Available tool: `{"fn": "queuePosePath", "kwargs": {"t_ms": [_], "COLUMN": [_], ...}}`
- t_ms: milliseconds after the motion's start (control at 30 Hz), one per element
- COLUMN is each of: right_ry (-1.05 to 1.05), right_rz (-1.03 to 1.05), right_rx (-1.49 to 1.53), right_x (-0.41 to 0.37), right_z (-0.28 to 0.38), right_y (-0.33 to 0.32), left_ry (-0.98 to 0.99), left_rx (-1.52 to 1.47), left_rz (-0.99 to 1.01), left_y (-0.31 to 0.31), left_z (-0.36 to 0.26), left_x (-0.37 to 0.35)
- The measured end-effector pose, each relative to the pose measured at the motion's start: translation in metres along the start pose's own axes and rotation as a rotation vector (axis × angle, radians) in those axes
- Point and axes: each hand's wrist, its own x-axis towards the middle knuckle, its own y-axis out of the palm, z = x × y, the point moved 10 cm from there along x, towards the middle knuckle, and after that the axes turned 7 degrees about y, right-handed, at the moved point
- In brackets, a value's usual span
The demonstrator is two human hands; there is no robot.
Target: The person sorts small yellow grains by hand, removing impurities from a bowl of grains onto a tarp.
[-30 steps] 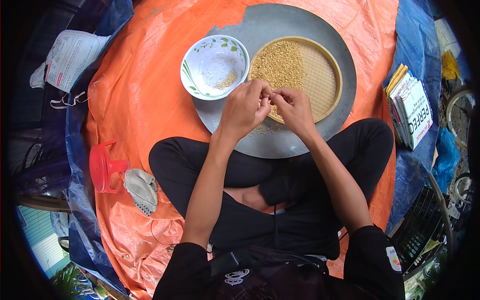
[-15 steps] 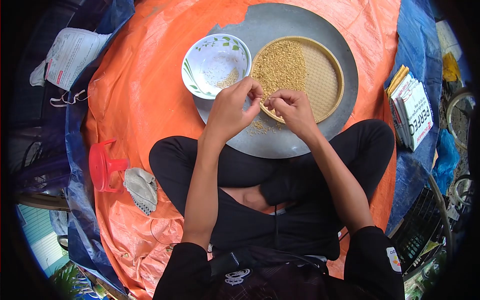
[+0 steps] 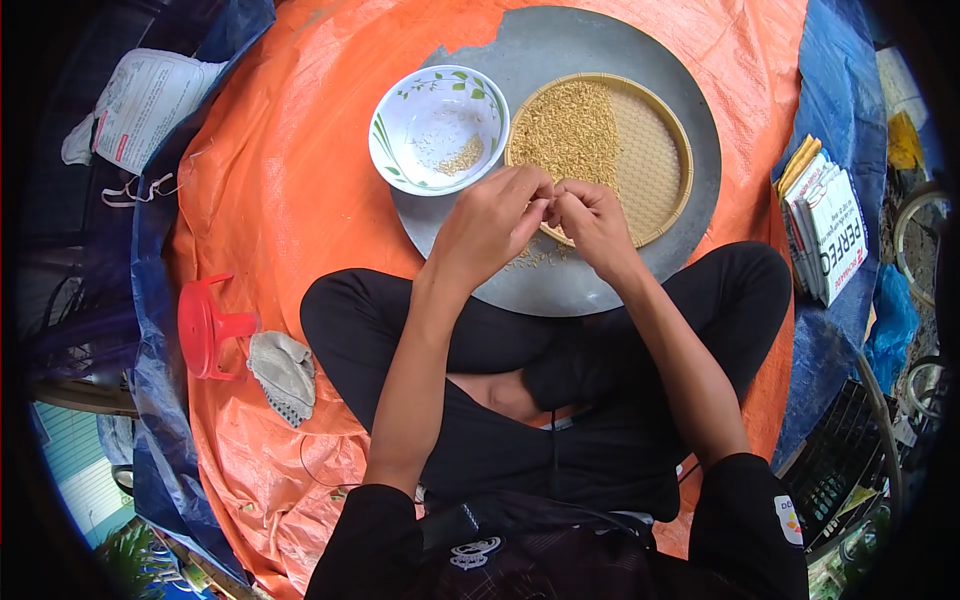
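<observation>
My left hand (image 3: 492, 222) and my right hand (image 3: 596, 225) meet at the fingertips over the lower left rim of a round woven basket (image 3: 655, 165). Fingers of both are closed in a pinch; whatever lies between them is too small to make out. Golden unhusked grains (image 3: 568, 125) cover the basket's left part. A white bowl with green leaves (image 3: 415, 125) holds a small heap of pale grains (image 3: 464, 156), up and left of my left hand. Both vessels rest on a round grey tray (image 3: 540, 295), where loose grains lie below the basket.
An orange tarp (image 3: 250, 200) lies under the tray, with blue tarp (image 3: 835, 340) at the sides. On the left are a red plastic stool (image 3: 200, 328), a grey cloth (image 3: 283, 375) and a white bag (image 3: 155, 105). Folded printed sacks (image 3: 828, 225) lie at the right.
My left hand has moved right, so its fingertips now touch those of my right hand; a small gap was between them before.
</observation>
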Motion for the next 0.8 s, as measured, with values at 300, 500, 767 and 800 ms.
{"fn": "queuePosePath", "kwargs": {"t_ms": [300,500,767,800], "right_ry": [-0.010,-0.072,0.005,0.005], "right_rz": [0.021,0.021,0.065,0.064], "right_rx": [-0.006,0.007,0.014,0.011], "right_x": [-0.002,-0.001,-0.002,-0.002], "right_z": [0.001,0.003,0.004,0.004], "right_y": [0.004,0.008,0.007,0.007], "left_ry": [-0.118,-0.155,-0.118,-0.132], "left_rx": [-0.209,-0.274,-0.265,-0.290], "left_rz": [-0.081,-0.024,-0.032,-0.035], "left_y": [-0.018,-0.008,-0.004,-0.004], "left_z": [0.017,0.017,0.012,0.013], "left_x": [-0.002,-0.002,-0.002,-0.002]}}
